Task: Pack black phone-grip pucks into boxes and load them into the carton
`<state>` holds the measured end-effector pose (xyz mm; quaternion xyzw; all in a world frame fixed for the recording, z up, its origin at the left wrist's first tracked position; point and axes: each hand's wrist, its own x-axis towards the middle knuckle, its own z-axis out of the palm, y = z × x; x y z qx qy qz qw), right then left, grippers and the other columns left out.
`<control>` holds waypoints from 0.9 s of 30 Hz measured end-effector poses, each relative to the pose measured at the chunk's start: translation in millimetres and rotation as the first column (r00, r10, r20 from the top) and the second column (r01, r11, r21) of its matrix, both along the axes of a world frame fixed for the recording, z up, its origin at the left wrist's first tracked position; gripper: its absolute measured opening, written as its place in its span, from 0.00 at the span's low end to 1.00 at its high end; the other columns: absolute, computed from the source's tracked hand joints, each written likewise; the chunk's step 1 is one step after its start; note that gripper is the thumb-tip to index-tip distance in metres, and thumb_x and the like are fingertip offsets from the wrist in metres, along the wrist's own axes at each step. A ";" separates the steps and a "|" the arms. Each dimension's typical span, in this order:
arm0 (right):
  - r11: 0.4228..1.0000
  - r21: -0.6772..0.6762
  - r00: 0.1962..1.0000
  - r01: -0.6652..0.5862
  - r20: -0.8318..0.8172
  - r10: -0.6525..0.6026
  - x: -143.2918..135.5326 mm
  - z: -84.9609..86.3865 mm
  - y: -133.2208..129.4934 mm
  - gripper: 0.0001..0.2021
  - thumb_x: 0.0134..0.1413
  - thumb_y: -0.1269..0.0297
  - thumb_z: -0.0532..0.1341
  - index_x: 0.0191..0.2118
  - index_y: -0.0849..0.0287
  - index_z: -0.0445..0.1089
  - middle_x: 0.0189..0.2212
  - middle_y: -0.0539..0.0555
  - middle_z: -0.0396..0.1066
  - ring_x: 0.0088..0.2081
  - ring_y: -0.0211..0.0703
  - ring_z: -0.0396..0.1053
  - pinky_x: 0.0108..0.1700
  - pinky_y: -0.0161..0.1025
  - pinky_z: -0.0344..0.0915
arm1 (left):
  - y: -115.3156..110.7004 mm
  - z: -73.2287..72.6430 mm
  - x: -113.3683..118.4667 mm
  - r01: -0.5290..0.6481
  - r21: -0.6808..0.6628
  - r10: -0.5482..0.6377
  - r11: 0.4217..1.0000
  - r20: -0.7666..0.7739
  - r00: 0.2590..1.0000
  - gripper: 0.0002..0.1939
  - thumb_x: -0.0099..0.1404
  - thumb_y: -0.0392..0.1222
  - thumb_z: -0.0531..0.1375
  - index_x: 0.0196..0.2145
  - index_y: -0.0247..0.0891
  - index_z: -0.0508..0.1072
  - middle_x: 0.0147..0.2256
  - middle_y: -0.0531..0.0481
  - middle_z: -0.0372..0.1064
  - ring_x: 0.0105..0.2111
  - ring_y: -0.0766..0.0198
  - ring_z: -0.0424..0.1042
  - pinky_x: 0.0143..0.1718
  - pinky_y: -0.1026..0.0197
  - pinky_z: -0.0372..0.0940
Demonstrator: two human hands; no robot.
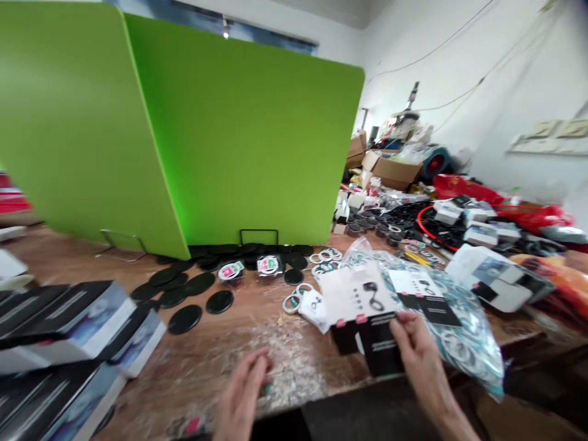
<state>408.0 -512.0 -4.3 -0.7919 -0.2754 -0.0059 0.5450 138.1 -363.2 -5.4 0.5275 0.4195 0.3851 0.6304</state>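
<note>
My right hand (418, 352) pinches the edge of a black-and-white printed card (383, 346), thumb on top. The card's white upper part carries a dark looped figure and pink marks, and a similar card overlaps it on the left. Another such card (425, 297) lies on a clear plastic bag (463, 346) of white and teal rings. Near the front table edge, my left hand (243, 392) has its fingers loosely extended and seems to hold nothing. A teal bit shows by its fingers. White and teal rings (291, 303) and a white packet (315, 309) lie left of the cards.
Black-and-white boxes (87, 318) are stacked at left. Black discs (185, 319) and two clear-wrapped round pieces (270, 266) lie before green partitions (248, 135). White shavings (294, 361) litter the wooden table (215, 349). Boxes, cables and a red bag (468, 190) crowd the right.
</note>
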 end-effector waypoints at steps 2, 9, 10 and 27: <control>0.964 0.046 0.954 -0.261 -0.143 0.265 -63.4 -20.7 16.6 0.14 0.61 0.49 0.53 0.42 0.55 0.61 0.28 0.50 0.70 0.29 0.43 0.69 0.31 0.37 0.67 | -12.0 7.0 18.4 0.033 -0.065 -0.030 0.997 0.041 0.999 0.28 0.59 0.62 0.57 0.50 0.43 0.70 0.45 0.43 0.74 0.43 0.52 0.74 0.44 0.52 0.70; 0.900 -0.225 0.736 -0.373 0.518 0.435 -118.0 -25.7 49.6 0.22 0.63 0.69 0.49 0.62 0.55 0.55 0.54 0.60 0.64 0.54 0.52 0.64 0.50 0.49 0.67 | -1.5 4.9 -6.7 0.041 0.138 -0.018 0.990 -0.164 0.986 0.21 0.63 0.56 0.57 0.48 0.41 0.69 0.46 0.43 0.73 0.44 0.51 0.72 0.47 0.52 0.65; 0.867 -0.306 0.618 -0.394 0.610 0.496 -112.7 -20.3 54.4 0.25 0.61 0.72 0.48 0.64 0.55 0.52 0.57 0.60 0.61 0.58 0.53 0.59 0.53 0.51 0.64 | -0.6 5.6 -14.4 0.072 0.183 -0.028 0.980 -0.229 0.973 0.20 0.63 0.56 0.57 0.47 0.42 0.70 0.46 0.43 0.73 0.44 0.51 0.71 0.47 0.53 0.65; 0.809 -0.373 0.414 -0.455 0.715 0.563 -152.7 33.4 56.1 0.19 0.54 0.79 0.47 0.50 0.58 0.61 0.33 0.55 0.67 0.38 0.48 0.63 0.46 0.47 0.57 | -11.5 -5.2 -24.9 0.317 0.413 -0.209 0.854 -0.285 0.935 0.38 0.51 0.49 0.69 0.59 0.47 0.64 0.55 0.44 0.65 0.56 0.46 0.62 0.57 0.48 0.58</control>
